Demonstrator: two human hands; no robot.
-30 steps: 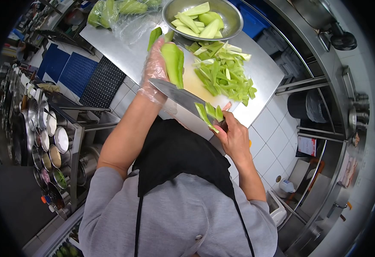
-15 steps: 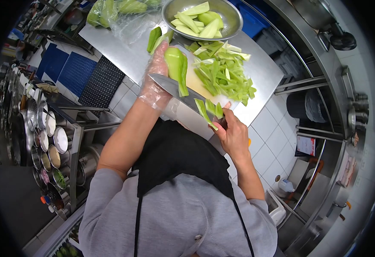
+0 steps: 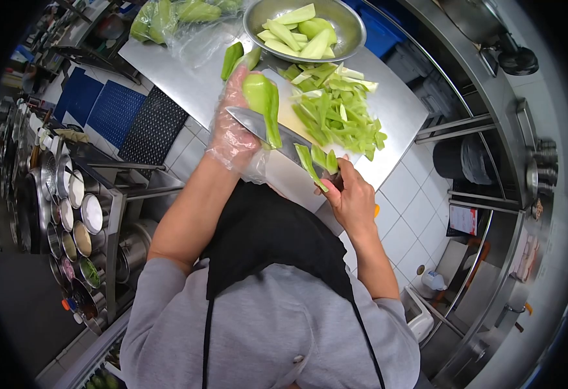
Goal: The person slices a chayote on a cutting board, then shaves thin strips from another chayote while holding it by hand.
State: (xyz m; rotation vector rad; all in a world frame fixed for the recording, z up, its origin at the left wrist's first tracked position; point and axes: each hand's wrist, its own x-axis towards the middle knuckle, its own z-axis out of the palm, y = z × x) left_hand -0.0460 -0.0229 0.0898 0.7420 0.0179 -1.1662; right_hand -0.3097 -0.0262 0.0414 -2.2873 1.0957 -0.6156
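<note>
My left hand (image 3: 230, 129), in a clear plastic glove, grips a gourd-like green vegetable (image 3: 256, 94) with part of its darker skin hanging down as a strip. In my right hand (image 3: 355, 201) is a kitchen knife (image 3: 253, 122), its blade pointing left and lying across the lower end of that strip. Cut green peel pieces (image 3: 308, 165) rest on the blade near my right fingers. Beyond it, a heap of green peelings (image 3: 345, 117) covers much of the cutting board (image 3: 290, 122). The handle is mostly hidden by my fingers.
A metal bowl (image 3: 356, 47) with peeled pale pieces stands at the table's far side. Left of it lies a plastic bag (image 3: 199, 35) of green vegetables. The steel table (image 3: 167, 61) ends near my apron. Seasoning containers (image 3: 92, 212) stand on a left-hand rack.
My left hand and the vegetable have shifted slightly left and down. The knife stays almost in place, still carrying the peel pieces.
</note>
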